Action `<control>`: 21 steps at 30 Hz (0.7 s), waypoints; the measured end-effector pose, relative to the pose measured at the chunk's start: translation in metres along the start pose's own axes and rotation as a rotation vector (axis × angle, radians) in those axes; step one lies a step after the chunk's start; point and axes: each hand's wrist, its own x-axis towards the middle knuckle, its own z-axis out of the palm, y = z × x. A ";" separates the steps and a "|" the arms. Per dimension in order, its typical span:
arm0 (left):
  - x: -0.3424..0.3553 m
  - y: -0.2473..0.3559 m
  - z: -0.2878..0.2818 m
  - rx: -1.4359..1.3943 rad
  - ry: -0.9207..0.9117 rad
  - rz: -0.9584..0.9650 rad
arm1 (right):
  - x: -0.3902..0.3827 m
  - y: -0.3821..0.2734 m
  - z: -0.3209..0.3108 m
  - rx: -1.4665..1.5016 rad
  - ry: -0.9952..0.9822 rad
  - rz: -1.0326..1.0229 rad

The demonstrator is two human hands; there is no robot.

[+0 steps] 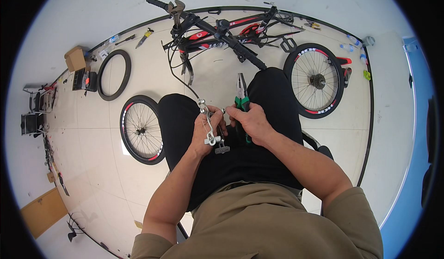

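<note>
- Left hand [208, 128]: closed round a silver brake part [210, 125], held upright over my lap, between my knees; fingers bent behind the metal, a dark block-shaped pad [222, 150] sticking out below them.
- Right hand [252, 121]: curled on a pair of pliers [242, 92] with green and black handles, head pointing away from me; thumb and forefinger come up close to a small bolt end at the brake part's right side; whether they touch it I cannot tell.
- Black cable [186, 87] runs down from the bicycle to the top of the brake part.
- Ahead of me, bicycle frame [201, 45], black with red, lying on the pale floor [92, 134]; handlebar [208, 27] slants across it, its near grip by my right knee; adjustable wrench [175, 10] stands at the stem.
- Wheel with tyre to each side; left wheel [140, 131] beside my left knee, right wheel [317, 81] with its sprockets facing up, beyond my right knee.
- Farther left, a bare tyre [102, 76] lies flat; near it, an open cardboard box [75, 59] and a black case [84, 80].
</note>
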 end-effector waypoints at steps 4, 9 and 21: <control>0.000 0.001 0.000 -0.009 0.008 -0.007 | -0.002 0.005 0.000 0.001 -0.005 -0.019; 0.000 0.001 0.000 0.001 0.005 -0.015 | 0.000 0.005 -0.002 0.050 -0.022 -0.024; -0.001 0.003 0.001 -0.050 -0.006 -0.014 | -0.005 -0.001 -0.002 0.142 -0.078 -0.009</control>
